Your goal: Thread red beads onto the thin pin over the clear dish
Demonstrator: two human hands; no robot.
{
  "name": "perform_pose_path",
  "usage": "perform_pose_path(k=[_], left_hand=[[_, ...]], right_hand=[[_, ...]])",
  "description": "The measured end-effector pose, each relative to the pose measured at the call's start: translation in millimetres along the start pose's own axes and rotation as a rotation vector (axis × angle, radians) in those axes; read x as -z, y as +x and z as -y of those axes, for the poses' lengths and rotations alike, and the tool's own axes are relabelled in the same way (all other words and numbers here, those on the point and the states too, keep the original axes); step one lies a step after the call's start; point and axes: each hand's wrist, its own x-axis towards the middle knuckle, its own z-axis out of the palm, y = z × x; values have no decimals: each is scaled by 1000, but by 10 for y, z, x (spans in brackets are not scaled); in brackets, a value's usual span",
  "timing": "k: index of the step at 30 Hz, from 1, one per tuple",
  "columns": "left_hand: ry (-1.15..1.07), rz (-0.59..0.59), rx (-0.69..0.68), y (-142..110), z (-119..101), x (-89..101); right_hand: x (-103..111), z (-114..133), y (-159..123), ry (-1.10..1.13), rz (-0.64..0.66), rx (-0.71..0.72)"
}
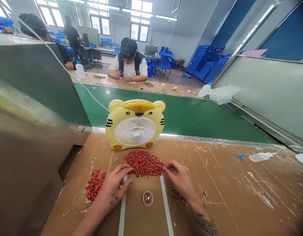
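Note:
A heap of small red pieces with metallic ends (144, 163) lies in front of the fan. My left hand (114, 183) is at the heap's near left edge, fingertips touching it, thumb held apart and nothing visibly held. At the right edge of the heap, my right hand (179, 177) has thumb and forefinger pinched together; whatever is between them is too small to make out. A smaller group of red pieces (94, 185) lies left of my left forearm. Small dark and brassy parts (178, 195) lie partly hidden under my right wrist. Between the hands stands a small clear round cup (148, 198).
A yellow tiger-faced fan (136, 126) stands behind the heap. Two pale tape strips (167, 206) run along the cardboard-covered table (215, 183). A metal box (38, 131) borders the left. A white squeeze bottle (262, 157) lies right. Opposite, a person (128, 62) sits beyond a green belt (191, 114).

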Motion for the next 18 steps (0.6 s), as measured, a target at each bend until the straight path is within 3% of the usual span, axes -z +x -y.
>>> perform_pose_path(k=[2,5,9,13,16,18], left_hand=[[320,32,10,-43,32,233],[561,155,136,-100,98,448],[599,273,215,-111,223,481],[609,313,203,-74,302,467],[630,311,194,-71,255,478],[630,293,146,-87,182,464]], right_hand=[[55,-93,59,-74,-12,-8],[25,-131,112,-108,-12,-4],[-25,-126,120,-110,19,15],[99,-167,54,-103,10,6],[205,-162,-92,-93,-3,-22],[216,-111,-236,-47,56,-54]])
